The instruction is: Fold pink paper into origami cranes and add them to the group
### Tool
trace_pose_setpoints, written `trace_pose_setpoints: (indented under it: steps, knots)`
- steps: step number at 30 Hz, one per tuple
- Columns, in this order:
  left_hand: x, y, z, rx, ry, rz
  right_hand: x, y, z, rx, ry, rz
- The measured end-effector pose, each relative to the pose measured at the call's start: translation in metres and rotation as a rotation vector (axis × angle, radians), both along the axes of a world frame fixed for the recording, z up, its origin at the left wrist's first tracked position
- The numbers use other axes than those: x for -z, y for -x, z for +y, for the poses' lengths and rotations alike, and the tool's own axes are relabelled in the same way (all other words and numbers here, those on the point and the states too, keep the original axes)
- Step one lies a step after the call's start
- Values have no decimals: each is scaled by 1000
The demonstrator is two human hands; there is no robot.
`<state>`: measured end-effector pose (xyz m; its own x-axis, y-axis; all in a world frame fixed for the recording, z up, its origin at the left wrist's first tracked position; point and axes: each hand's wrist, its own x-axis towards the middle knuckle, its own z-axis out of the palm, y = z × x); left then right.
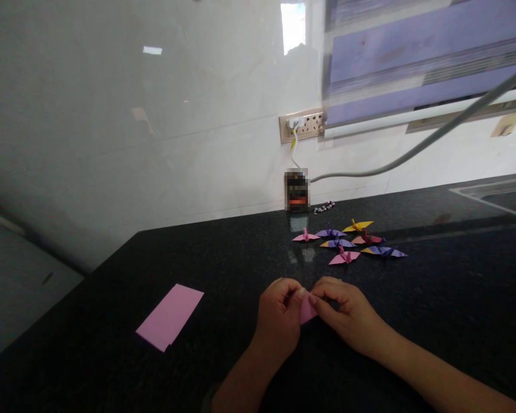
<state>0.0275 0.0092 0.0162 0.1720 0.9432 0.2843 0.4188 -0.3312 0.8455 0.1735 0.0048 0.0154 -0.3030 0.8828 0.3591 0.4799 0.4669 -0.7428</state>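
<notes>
Between my two hands is a small piece of folded pink paper (308, 310), partly covered by my fingers. My left hand (280, 312) pinches its left edge with thumb and forefinger. On the other side my right hand (346, 312) grips the upper right edge the same way. To the left, a larger pink paper sheet (170, 317) lies flat on the dark counter. Beyond my hands stand several folded paper cranes, among them a pink crane (344, 256), a yellow crane (358, 226) and a purple crane (384, 252).
The black counter (232, 258) meets a glossy white wall (176, 143). A small dark box (297, 190) stands against the wall, near a beaded strand (324, 207). A grey cable (370, 172) runs right from there, below a wall socket (301, 124).
</notes>
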Motion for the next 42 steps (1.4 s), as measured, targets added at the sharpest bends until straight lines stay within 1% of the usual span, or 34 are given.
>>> trace_pose_setpoints:
  steps: [7,12,18,21,25,27,31,36,38,42]
  knots:
    - [0,4,3,-64,-9,-28,1,-3,1,45,-26,-12]
    - [1,5,4,-87,-18,-12,4,-4,3,58,-42,-26]
    - [2,4,4,-100,35,-64,2,-5,4,102,-5,-36]
    - [1,2,4,-83,74,-107,0,-5,3,124,2,-22]
    - [2,2,5,-21,142,-131,-2,-7,3,187,19,26]
    - [2,2,4,6,168,-139,-2,-8,4,192,47,44]
    - [2,3,3,53,160,-106,-6,-10,4,130,72,41]
    - [1,2,0,96,77,19,-8,-10,4,-45,-17,-29]
    - [1,1,-1,113,50,51,-8,-10,4,-70,-43,-48]
    - [-1,1,-1,116,27,73,-10,-11,4,-71,-49,-89]
